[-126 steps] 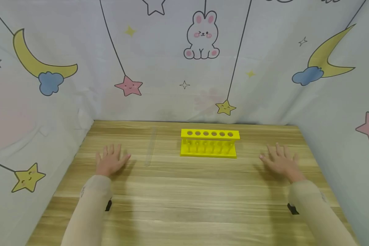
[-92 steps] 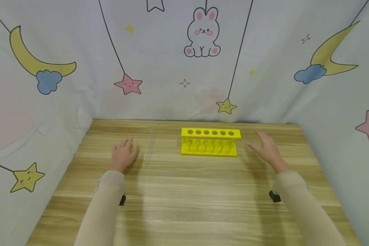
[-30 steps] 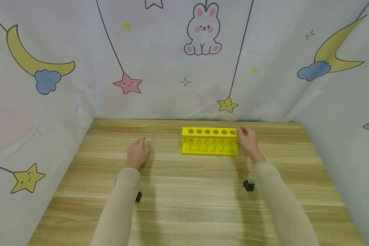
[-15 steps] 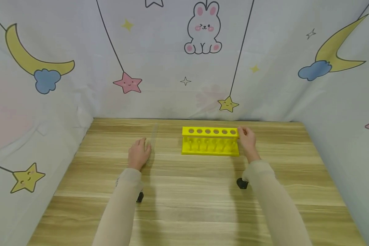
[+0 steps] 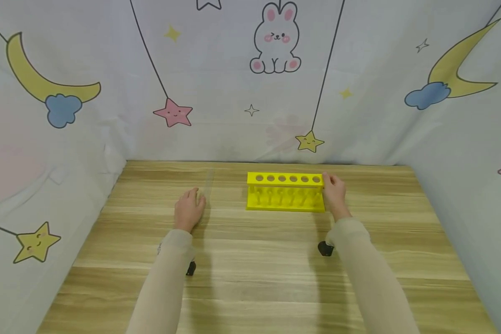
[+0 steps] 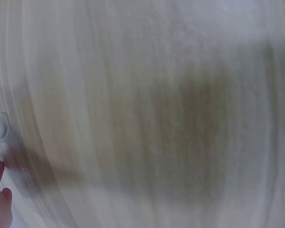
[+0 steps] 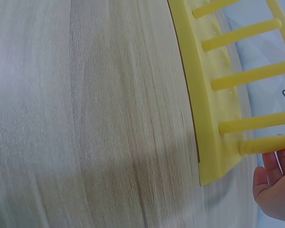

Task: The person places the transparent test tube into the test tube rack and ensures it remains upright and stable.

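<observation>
Item: clear test tube point(image 5: 207, 192), lying flat on desk point(image 5: 250, 260) left of yellow rack point(image 5: 285, 192). Likely light, smooth, rolls, breakable; best pinched mid-length. Left hand point(image 5: 189, 209) rests over its near end, fingers curled, grip unconfirmed. Right hand point(image 5: 334, 194) holds the rack's right end.

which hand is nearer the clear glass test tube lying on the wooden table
Left. The left hand rests against the clear glass test tube, its fingertips at the tube's near part. The right hand is at the right end of the yellow plastic rack, across from the tube.
</observation>
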The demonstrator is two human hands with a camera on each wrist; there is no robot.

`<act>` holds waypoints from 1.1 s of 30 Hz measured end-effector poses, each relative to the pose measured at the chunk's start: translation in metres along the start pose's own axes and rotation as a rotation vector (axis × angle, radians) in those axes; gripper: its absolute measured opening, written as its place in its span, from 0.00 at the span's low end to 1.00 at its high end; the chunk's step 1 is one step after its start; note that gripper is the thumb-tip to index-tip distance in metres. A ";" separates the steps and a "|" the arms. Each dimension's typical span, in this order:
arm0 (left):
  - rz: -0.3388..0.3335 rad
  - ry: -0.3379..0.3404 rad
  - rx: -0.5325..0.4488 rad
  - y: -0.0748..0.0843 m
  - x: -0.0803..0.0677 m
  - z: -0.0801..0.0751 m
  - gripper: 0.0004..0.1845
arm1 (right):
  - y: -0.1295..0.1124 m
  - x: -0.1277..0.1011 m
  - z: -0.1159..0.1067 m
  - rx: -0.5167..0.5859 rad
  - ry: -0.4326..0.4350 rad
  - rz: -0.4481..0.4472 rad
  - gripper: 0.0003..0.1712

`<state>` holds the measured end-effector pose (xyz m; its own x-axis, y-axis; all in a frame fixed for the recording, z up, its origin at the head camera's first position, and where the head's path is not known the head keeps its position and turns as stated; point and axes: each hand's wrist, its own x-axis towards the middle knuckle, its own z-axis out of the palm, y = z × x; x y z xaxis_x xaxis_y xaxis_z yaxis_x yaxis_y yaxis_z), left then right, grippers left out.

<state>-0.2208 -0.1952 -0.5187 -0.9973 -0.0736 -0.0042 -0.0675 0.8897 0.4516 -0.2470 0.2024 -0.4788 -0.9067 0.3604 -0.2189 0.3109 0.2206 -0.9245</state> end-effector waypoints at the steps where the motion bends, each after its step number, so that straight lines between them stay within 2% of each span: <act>1: 0.000 0.000 -0.002 0.000 0.000 0.000 0.26 | 0.000 0.000 0.000 0.002 -0.001 0.005 0.27; 8: 0.009 0.005 -0.011 -0.002 0.003 0.004 0.26 | 0.002 0.002 0.005 0.027 0.009 0.025 0.25; 16: 0.017 -0.010 -0.024 0.002 0.007 0.004 0.27 | 0.003 0.002 0.008 0.050 0.028 0.006 0.18; 33: 0.007 -0.035 -0.017 0.005 0.010 0.005 0.27 | 0.005 0.005 0.010 0.044 0.022 0.023 0.19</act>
<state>-0.2312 -0.1888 -0.5212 -0.9982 -0.0515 -0.0321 -0.0606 0.8822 0.4670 -0.2526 0.1963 -0.4881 -0.8929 0.3850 -0.2333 0.3180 0.1726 -0.9322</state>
